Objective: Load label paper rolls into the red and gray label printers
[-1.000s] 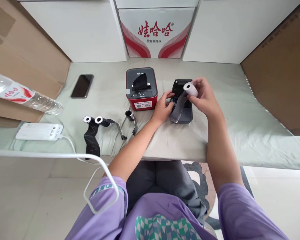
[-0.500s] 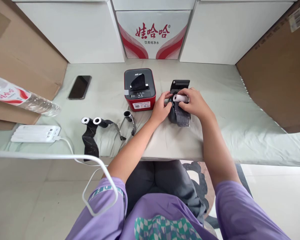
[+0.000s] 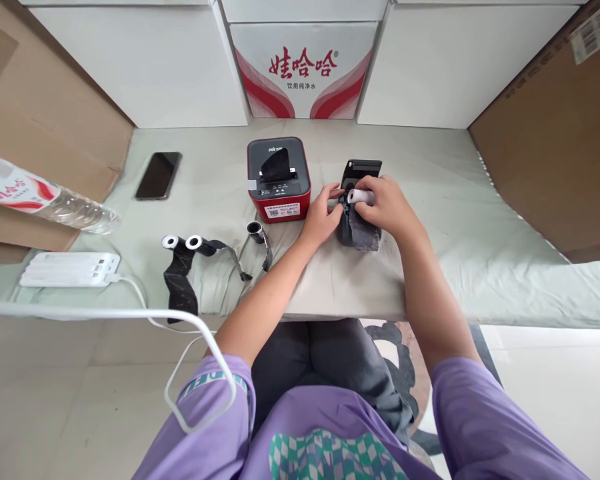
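Observation:
Just right of centre on the cloth-covered surface, a small black portable printer (image 3: 346, 232) has its lid (image 3: 364, 168) flipped up. My left hand (image 3: 323, 217) is closed on the printer's left side, fingers and thumb at its opening. Pinched in my right hand (image 3: 389, 203) is a paper roll (image 3: 362, 197), pale at its end, held over the open compartment. A dark paper strip (image 3: 365, 233) hangs from the roll across the printer's front. The roll hides much of the compartment, so I cannot tell whether it touches the inside.
Beside my left hand stands a red and black printer (image 3: 279, 180). Several loose dark paper rolls (image 3: 195, 244) lie further left, near a phone (image 3: 159, 175) and a white power bank (image 3: 70, 269) with a cable. A water bottle (image 3: 45, 197) and cardboard boxes (image 3: 555, 133) flank the surface.
The hanging paper strip has shifted and creased slightly, and the roll has moved a little within my right hand's grip. My left hand stays on the printer.

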A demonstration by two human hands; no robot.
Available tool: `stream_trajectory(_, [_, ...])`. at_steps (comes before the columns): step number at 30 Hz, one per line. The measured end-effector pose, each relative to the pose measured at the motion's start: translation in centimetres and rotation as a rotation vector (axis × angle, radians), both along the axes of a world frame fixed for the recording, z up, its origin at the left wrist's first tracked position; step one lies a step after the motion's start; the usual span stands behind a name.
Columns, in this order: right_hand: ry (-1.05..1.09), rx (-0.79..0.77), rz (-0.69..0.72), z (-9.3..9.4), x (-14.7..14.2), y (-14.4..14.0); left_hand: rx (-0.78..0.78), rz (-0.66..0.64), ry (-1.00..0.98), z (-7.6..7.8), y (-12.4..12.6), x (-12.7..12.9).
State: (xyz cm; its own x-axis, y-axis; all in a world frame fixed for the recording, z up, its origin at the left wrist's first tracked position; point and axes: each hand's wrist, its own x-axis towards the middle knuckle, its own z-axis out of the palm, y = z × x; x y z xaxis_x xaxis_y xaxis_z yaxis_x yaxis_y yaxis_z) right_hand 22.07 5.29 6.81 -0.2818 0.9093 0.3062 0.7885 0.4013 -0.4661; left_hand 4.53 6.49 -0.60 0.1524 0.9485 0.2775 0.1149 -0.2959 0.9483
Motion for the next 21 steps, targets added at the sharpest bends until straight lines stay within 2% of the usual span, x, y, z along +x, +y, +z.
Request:
stream_trajectory(6, [0.018, -0.007, -0.022, 0.2, -0.1, -0.1, 0.054, 0.009, 0.032, 0.4, -0.3, -0.1])
stream_trajectory(11, [0.172, -0.023, -0.029, 0.5, 0.1, 0.0, 0.143, 0.049, 0.055, 1.1, -0.9, -0.2])
stream_trajectory(16, [0.318, -0.028, -0.024, 0.5, -0.2, 0.0, 0.087, 0.015, -0.078, 1.4, -1.2, -0.3])
stream_trajectory(21, [0.417, -0.081, 0.004, 0.2, -0.7, 0.0, 0.046, -0.047, -0.209, 1.0, -1.2, -0.1])
